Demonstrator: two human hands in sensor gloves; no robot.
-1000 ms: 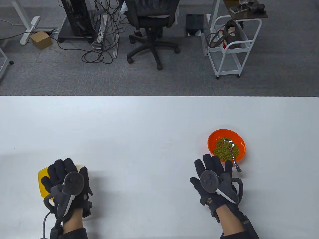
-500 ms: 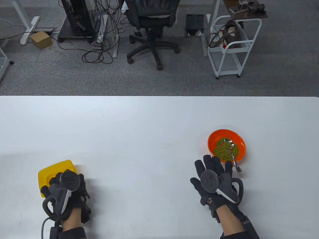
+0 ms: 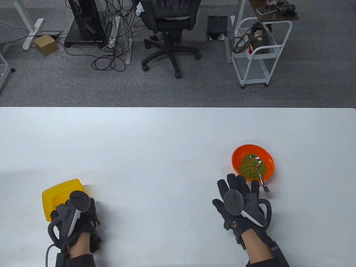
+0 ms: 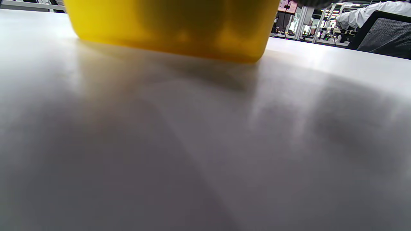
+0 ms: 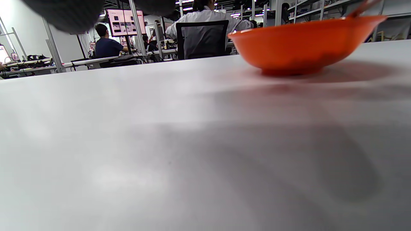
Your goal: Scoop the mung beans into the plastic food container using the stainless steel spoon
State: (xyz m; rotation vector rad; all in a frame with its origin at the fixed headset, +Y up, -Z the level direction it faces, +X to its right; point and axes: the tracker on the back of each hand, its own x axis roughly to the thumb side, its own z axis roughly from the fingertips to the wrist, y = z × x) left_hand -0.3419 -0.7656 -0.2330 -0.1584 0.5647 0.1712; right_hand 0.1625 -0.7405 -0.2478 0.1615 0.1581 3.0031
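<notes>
My left hand sits at the yellow tub, grip unclear, right hand flat & released just short of the spoon lying in the orange bowl of beans — a clumsy grab could tip it, spilling beans.

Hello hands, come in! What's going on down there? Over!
Left hand at the yellow container, grip hidden. Right hand flat, empty, beside the orange bowl. Spoon lies in the mung beans, untouched. Nothing blocking.

We cannot see the left hand's fingers behind its tracker; the yellow container's top is cut off in the left wrist view.
</notes>
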